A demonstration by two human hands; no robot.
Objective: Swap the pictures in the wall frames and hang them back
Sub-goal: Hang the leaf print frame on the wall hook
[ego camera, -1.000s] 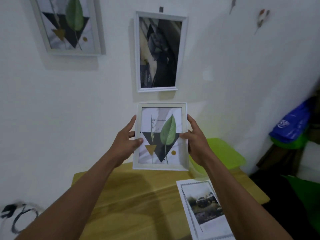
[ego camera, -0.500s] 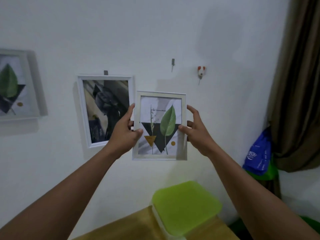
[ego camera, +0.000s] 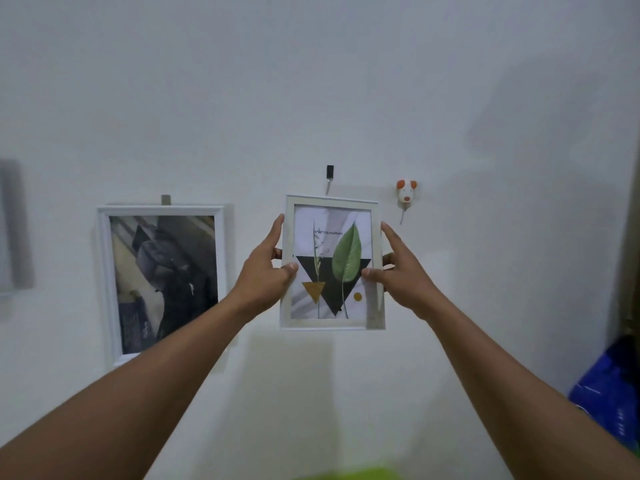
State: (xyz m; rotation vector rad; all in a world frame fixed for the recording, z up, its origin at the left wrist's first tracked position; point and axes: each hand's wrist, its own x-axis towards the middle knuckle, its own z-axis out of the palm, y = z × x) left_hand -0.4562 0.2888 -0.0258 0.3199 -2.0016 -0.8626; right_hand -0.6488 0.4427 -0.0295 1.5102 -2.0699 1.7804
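The leaf frame (ego camera: 331,262) has risen toward the wall hook (ego camera: 329,174) at twelve o'clock; the left hand (ego camera: 265,275) and right hand (ego camera: 401,271) clasp its sides. Keep it level, lowering its hanger onto the hook.

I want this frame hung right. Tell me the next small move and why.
Probably lift the leaf frame a little and ease it to the wall so its back catches the black hook. Both the left hand and the right hand grip its sides, and its top edge sits just below that bare hook.
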